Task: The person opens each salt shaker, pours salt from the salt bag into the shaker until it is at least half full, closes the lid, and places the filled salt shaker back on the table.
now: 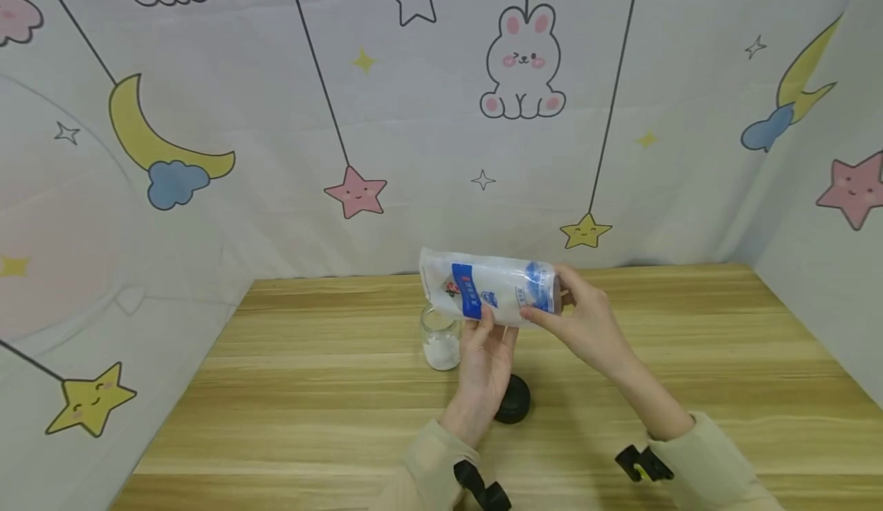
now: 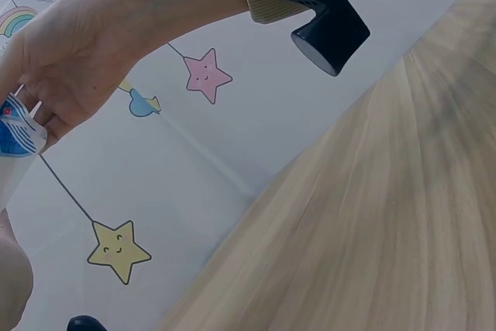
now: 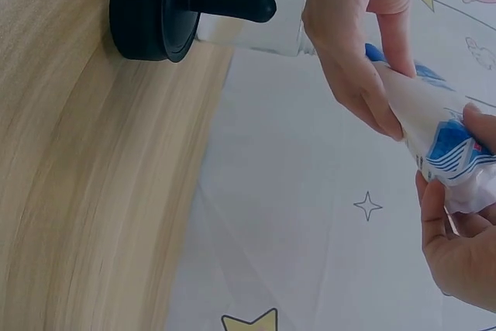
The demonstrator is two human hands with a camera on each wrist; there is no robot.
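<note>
Bag (image 1: 507, 285) is white with blue print, held sideways in the air above the table (image 1: 297, 388), middle of the scene, its left end at the jar mouth; can't tell if it touches the rim. Left hand (image 1: 486, 358) grips it from below, thumb on the near face, fingers underneath and behind. Right hand (image 1: 586, 323) grips the right end, thumb on the near face, fingers wrapped round the far side. Right wrist view has both hands on the bag too; left wrist view only catches a bit of it at the left edge. Jar (image 1: 441, 352) is clear, upright on the table, white stuff in the lower part, just left of the left hand and below the bag's left end. Lid (image 1: 513, 400) is black and round, on the table, near and right of the jar, partly behind the left wrist; right wrist view gives it a stubby knob. Both sleeves (image 1: 710, 457) are pale beige, with a black wrist cam (image 1: 629, 461) at each cuff. Table is wood-grain. Backdrop (image 1: 428, 135) on the far side is white cloth, printed with stars, moons and a rabbit.
</note>
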